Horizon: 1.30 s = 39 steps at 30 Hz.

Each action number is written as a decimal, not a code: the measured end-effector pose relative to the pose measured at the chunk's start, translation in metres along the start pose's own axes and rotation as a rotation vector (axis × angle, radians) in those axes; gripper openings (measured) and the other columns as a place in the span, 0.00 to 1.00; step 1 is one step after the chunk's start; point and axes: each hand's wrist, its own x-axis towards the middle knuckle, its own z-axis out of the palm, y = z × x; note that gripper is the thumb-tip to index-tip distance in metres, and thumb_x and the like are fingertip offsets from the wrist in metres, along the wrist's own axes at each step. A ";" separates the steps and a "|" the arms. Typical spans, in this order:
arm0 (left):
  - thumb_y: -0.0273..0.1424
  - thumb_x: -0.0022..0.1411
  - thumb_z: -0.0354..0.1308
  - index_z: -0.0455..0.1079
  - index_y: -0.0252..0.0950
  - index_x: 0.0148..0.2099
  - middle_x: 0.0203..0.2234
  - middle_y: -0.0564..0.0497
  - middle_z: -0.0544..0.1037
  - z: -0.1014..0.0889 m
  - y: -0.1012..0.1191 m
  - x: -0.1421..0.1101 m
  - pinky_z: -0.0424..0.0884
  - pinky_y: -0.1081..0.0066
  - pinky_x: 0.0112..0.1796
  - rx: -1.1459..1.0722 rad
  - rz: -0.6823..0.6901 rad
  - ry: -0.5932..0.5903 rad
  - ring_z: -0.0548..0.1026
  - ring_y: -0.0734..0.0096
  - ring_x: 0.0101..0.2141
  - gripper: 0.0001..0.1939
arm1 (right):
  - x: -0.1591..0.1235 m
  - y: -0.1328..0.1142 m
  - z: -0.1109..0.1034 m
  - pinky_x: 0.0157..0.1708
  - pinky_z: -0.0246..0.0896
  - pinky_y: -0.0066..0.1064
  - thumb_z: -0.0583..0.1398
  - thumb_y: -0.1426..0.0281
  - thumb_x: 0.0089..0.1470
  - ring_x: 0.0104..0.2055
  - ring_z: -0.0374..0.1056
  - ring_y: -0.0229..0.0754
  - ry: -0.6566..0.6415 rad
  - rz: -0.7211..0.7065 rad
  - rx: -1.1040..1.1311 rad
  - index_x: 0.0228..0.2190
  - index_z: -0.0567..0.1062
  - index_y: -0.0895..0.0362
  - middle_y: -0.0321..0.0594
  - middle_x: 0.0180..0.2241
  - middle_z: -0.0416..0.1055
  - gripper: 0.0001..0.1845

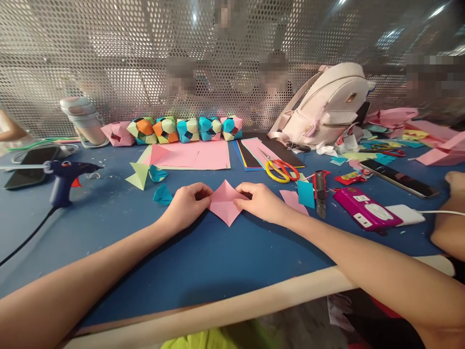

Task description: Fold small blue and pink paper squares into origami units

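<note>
Between my hands a square of pink origami paper (226,206) is turned cornerwise, with crease lines across it. My left hand (187,206) pinches its left corner between thumb and fingers. On the opposite corner, my right hand (259,201) has a similar pinch, thumb on top of the paper. Just left of my left hand lies a small folded blue paper piece (163,194); a second blue piece (157,173) and a folded light-green piece (138,175) are behind it. Yellow-and-red scissors (279,170) rest on coloured sheets beyond my right hand.
A blue glue gun (67,177) stands at left. Several folded paper balls (187,130) line the mesh wall. Pink sheets (203,156) lie before them. On the right are a box cutter (320,194), purple power strip (365,209), phone (397,178), backpack (327,109) and another person's arm (450,223).
</note>
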 end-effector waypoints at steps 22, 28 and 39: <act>0.24 0.48 0.49 0.69 0.38 0.28 0.27 0.52 0.73 -0.009 -0.002 0.005 0.64 0.69 0.36 0.367 0.282 -0.218 0.69 0.68 0.32 0.08 | -0.001 0.010 -0.003 0.44 0.53 0.35 0.51 0.86 0.47 0.39 0.65 0.41 -0.133 -0.476 -0.340 0.39 0.73 0.58 0.40 0.36 0.75 0.21; 0.23 0.49 0.48 0.71 0.37 0.31 0.30 0.50 0.74 -0.007 0.003 0.001 0.64 0.67 0.37 0.504 0.314 -0.225 0.69 0.66 0.34 0.11 | -0.003 0.009 -0.005 0.44 0.52 0.35 0.51 0.83 0.54 0.40 0.65 0.42 -0.136 -0.573 -0.426 0.40 0.73 0.59 0.41 0.38 0.75 0.17; 0.20 0.54 0.45 0.74 0.37 0.33 0.35 0.49 0.78 0.002 0.009 -0.009 0.64 0.63 0.42 0.444 0.463 -0.256 0.72 0.65 0.37 0.16 | -0.005 0.008 -0.006 0.44 0.52 0.37 0.49 0.82 0.58 0.41 0.64 0.42 -0.169 -0.675 -0.597 0.39 0.75 0.57 0.42 0.39 0.74 0.17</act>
